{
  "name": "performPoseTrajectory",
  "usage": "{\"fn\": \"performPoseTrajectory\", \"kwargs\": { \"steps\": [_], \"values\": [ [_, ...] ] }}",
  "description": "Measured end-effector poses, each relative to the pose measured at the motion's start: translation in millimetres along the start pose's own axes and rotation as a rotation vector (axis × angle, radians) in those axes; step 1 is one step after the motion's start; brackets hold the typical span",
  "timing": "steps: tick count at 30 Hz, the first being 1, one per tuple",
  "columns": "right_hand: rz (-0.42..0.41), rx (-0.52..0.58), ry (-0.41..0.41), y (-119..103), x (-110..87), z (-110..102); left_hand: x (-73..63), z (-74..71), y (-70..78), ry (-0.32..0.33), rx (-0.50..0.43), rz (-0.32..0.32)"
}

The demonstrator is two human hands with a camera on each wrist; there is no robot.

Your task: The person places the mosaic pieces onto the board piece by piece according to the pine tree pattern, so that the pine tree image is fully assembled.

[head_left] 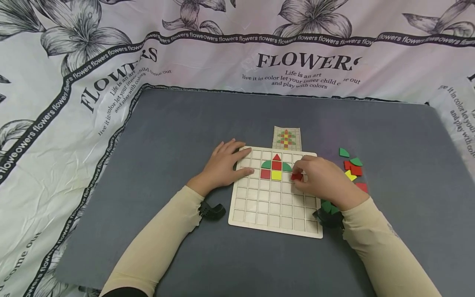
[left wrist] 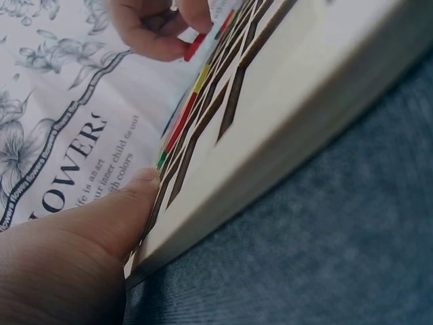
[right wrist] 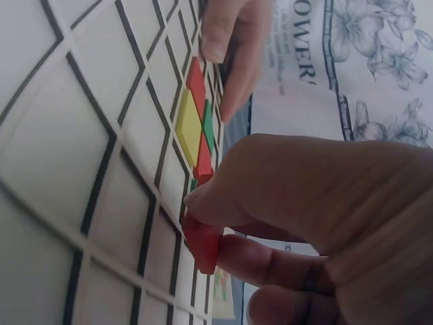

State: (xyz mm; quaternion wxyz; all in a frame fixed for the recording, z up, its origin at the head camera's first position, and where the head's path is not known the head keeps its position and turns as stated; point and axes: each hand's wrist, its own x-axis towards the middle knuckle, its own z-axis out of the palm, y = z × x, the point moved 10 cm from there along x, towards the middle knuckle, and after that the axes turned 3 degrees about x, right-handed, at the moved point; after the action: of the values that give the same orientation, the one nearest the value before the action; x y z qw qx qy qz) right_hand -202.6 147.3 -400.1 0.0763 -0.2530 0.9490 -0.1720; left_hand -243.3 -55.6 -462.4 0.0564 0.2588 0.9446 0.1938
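A cream grid board lies on the grey tabletop. Set in its upper cells are a red triangle, red squares, a yellow square and green quarter-circle pieces. My right hand pinches a red square tile between thumb and fingers, tilted over the cell right of the yellow square. My left hand rests on the board's upper left edge with thumb and fingers extended; its thumb lies along the edge in the left wrist view.
A pattern card lies behind the board's far edge. Loose pieces lie to the right: green quarter-circles, red squares and a yellow star. More green pieces are partly hidden beside the right wrist. A flower-printed cloth hangs behind the table.
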Motion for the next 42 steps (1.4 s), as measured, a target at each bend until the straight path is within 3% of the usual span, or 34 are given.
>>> {"fn": "performPoseTrajectory", "kwargs": {
  "steps": [10, 27, 35, 42],
  "values": [
    [-0.058, -0.02, 0.003, -14.1, 10.6, 8.1, -0.8, -4.2, -0.7, 0.006, 0.0, 0.005],
    [-0.126, -0.032, 0.021, -19.0, 8.4, 13.0, 1.0, -1.7, -0.2, 0.001, 0.001, 0.004],
    [-0.114, -0.022, 0.028, -17.1, 7.1, 13.5, -0.3, -1.9, 0.5, 0.001, -0.002, 0.002],
    [-0.045, 0.008, 0.025, -2.1, 2.3, 4.3, -1.6, -0.4, 0.7, 0.0, -0.009, 0.005]
  ]
}}
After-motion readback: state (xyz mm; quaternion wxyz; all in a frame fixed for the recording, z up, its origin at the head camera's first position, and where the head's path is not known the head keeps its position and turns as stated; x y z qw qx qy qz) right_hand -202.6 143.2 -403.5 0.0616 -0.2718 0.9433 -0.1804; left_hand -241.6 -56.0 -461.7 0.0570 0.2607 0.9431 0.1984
